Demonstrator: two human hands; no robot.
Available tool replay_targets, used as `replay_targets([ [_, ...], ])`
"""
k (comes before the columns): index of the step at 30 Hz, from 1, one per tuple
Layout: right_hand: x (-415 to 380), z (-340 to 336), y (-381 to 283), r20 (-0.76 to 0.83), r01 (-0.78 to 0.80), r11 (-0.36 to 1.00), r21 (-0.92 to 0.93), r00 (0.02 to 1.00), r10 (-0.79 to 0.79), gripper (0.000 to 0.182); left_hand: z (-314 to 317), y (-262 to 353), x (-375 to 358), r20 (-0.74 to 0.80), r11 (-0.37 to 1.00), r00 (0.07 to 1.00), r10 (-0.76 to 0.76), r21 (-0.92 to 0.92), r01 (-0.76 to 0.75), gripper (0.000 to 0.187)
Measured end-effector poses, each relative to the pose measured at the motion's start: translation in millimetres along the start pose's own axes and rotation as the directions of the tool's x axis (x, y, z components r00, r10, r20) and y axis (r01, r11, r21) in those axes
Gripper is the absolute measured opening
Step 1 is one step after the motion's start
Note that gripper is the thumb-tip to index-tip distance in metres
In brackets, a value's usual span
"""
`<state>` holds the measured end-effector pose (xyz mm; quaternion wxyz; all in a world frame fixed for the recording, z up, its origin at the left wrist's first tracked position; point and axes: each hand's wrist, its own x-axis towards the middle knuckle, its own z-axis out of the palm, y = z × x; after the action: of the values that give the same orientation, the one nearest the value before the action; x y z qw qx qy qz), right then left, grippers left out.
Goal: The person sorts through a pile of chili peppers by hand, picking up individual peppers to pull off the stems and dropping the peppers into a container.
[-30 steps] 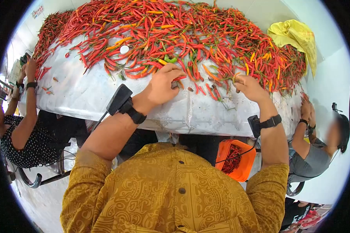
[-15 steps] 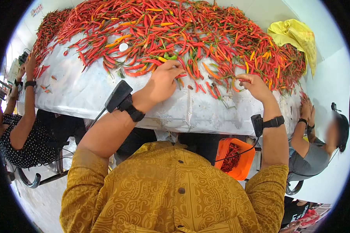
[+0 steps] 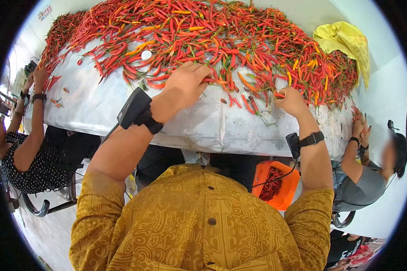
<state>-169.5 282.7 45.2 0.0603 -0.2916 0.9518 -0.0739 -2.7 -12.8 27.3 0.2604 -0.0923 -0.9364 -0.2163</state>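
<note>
A large heap of red chili peppers [image 3: 176,34], with some orange and yellow ones mixed in, spreads over the table covered in pale patterned plastic [image 3: 185,128]. My left hand [image 3: 187,82] is at the heap's near edge, its fingers curled and closed on a red-orange chili pepper [image 3: 215,81] that sticks out to the right of the fingertips. My right hand [image 3: 293,102] pinches a red chili pepper [image 3: 279,95] between thumb and finger. Between the two hands, several loose chilies [image 3: 248,104] lie on the plastic.
An orange bin [image 3: 288,192] with red chilies inside stands below the table edge at right. A white round cap [image 3: 146,55] lies among the chilies. A yellow sack [image 3: 343,38] sits at the back right. Co-workers' hands [image 3: 39,77] reach in at left and another person's hands [image 3: 360,128] at right.
My left hand has shifted slightly left, and the green pepper by its fingers no longer shows. My right hand has drawn slightly down, the red chili now visible at its fingertips.
</note>
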Motion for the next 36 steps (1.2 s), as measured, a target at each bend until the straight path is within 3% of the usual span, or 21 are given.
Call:
replay_targets([
  [2,-1.2,-6.3,-1.5,0.048,-0.007,0.997,-0.072,0.999,0.01,0.027,-4.1,-6.2,0.1,-0.069,1.0,0.997,0.018,0.014,-0.017,0.023],
  [4,-3.8,-13.9,-3.8,0.044,-0.134,0.984,0.116,0.991,0.13,0.025,-7.7,-10.5,0.2,-0.092,1.0,0.995,0.024,0.021,-0.023,0.023],
  [5,-3.5,-15.7,-2.6,0.044,-0.133,0.984,0.116,0.991,0.129,0.025,-9.0,-12.5,0.4,-0.114,0.999,0.993,0.031,0.026,-0.029,0.023],
  [7,-3.1,-17.5,0.3,-0.094,-0.052,0.986,0.157,0.993,0.067,0.025,-11.1,-17.2,1.6,-0.093,0.998,0.995,0.044,0.044,-0.04,0.022],
  [11,-5.0,-25.3,-19.8,-0.203,0.031,0.971,0.238,0.979,0.018,0.024,-13.6,-13.8,8.0,-0.03,0.995,0.997,0.068,0.073,-0.065,0.02],
  [15,-2.2,-29.8,-43.7,-0.164,0.029,0.996,0.086,0.986,-0.015,0.025,-11.1,-13.2,16.3,-0.161,0.988,0.982,0.095,0.133,-0.074,0.019],
  [17,1.7,-25.5,-48.7,-0.159,0.06,0.998,0.036,0.986,-0.053,0.025,-9.4,-22.0,25.0,-0.354,0.972,0.907,0.227,0.136,-0.19,0.018],
  [18,3.1,-23.4,-52.5,-0.189,0.183,0.983,-0.017,0.965,-0.183,0.024,-14.4,-15.6,25.5,-0.354,0.972,0.907,0.228,0.136,-0.191,0.018],
  [19,5.1,-21.0,-56.4,-0.212,0.301,0.951,-0.073,0.927,-0.31,0.024,-23.9,-3.9,26.6,-0.28,0.983,0.953,-0.114,-0.169,0.068,0.019],
  [20,8.5,-17.2,-60.9,-0.212,0.3,0.951,-0.072,0.927,-0.309,0.024,-28.9,2.6,27.0,-0.107,0.838,0.902,-0.418,-0.428,0.338,0.022],
  [22,17.4,-7.5,-69.1,-0.111,0.311,0.934,0.175,0.949,-0.295,0.023,-19.3,-8.9,29.9,-0.136,0.795,0.891,-0.434,-0.523,0.307,0.02],
  [24,26.8,1.1,-73.8,-0.115,0.32,0.942,0.104,0.944,-0.308,0.021,-18.6,-13.3,28.8,-0.166,0.744,0.875,-0.455,-0.61,0.271,0.02],
  [26,33.7,7.2,-76.3,-0.117,0.328,0.944,0.033,0.939,-0.322,0.02,-25.9,-11.8,26.5,-0.213,0.913,0.915,-0.342,-0.307,0.269,0.022],
  [27,36.4,9.0,-77.0,-0.073,0.302,0.953,-0.036,0.95,-0.304,0.018,-29.3,-12.1,26.0,-0.213,0.913,0.915,-0.342,-0.306,0.27,0.022],
  [29,39.3,10.3,-78.1,-0.033,0.278,0.955,-0.106,0.959,-0.283,0.017,-34.7,-13.1,25.5,0.016,0.952,0.955,-0.295,-0.083,0.295,0.022],
  [30,40.3,10.4,-78.9,-0.025,0.25,0.964,-0.086,0.967,-0.253,0.018,-34.1,-14.2,25.4,0.015,0.952,0.956,-0.294,-0.081,0.295,0.022],
  [32,43.1,10.9,-78.6,-0.014,0.223,0.973,-0.067,0.974,-0.224,0.019,-27.5,-19.2,23.1,0.146,0.959,0.96,-0.237,0.19,0.208,0.024],
  [33,44.7,10.7,-76.1,-0.003,0.22,0.975,-0.03,0.975,-0.22,0.02,-21.3,-24.8,20.1,0.146,0.959,0.96,-0.239,0.19,0.209,0.024],
  [35,45.5,10.1,-75.2,0.007,0.217,0.976,0.007,0.976,-0.217,0.022,-10.1,-36.1,15.1,0.134,0.979,0.991,0.028,0.198,-0.054,0.02],
  [36,44.8,8.8,-76.0,-0.066,0.202,0.974,0.105,0.978,-0.196,0.022,-9.5,-36.2,15.5,0.134,0.979,0.991,0.028,0.196,-0.054,0.02],
])
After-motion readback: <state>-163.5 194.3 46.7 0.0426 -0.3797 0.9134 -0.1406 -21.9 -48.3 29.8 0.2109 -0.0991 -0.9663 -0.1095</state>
